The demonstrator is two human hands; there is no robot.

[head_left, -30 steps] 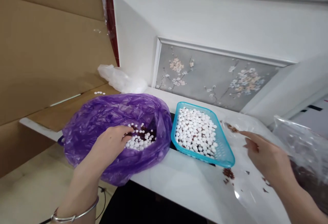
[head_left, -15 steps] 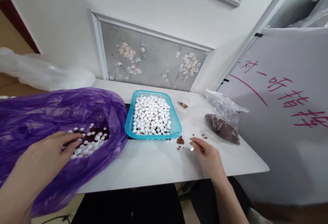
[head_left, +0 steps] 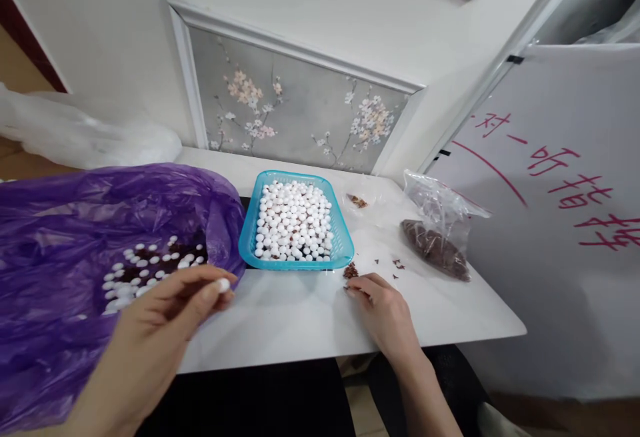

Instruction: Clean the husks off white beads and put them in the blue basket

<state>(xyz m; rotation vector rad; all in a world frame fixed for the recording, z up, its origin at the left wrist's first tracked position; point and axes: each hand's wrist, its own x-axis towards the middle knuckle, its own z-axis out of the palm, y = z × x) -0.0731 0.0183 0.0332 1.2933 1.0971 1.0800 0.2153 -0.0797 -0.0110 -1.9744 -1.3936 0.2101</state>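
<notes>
My left hand point(head_left: 165, 317) pinches a small white ball point(head_left: 223, 285) between thumb and fingers, over the right edge of the purple plastic bag point(head_left: 45, 224). Inside that bag lie many white balls point(head_left: 120, 304), some with brown-red parts. My right hand point(head_left: 383, 310) is closed in a pinch just in front of a little heap of brown-red pieces point(head_left: 351, 270); a dark bit shows at its fingertips. Between the hands, farther back, stands a blue plastic basket point(head_left: 290, 265) filled with white balls point(head_left: 295, 217).
On the white table point(head_left: 270, 317), a clear zip bag of brown material point(head_left: 435, 250) rests at the right. Loose brown pieces point(head_left: 398, 264) are scattered nearby. Behind them is a thin clear bag with brown bits point(head_left: 358, 201). A whiteboard point(head_left: 560, 277) stands at the right.
My left hand has come out of the purple bag and moved right with a white ball. My right hand has shifted left, to the heap of brown-red pieces.
</notes>
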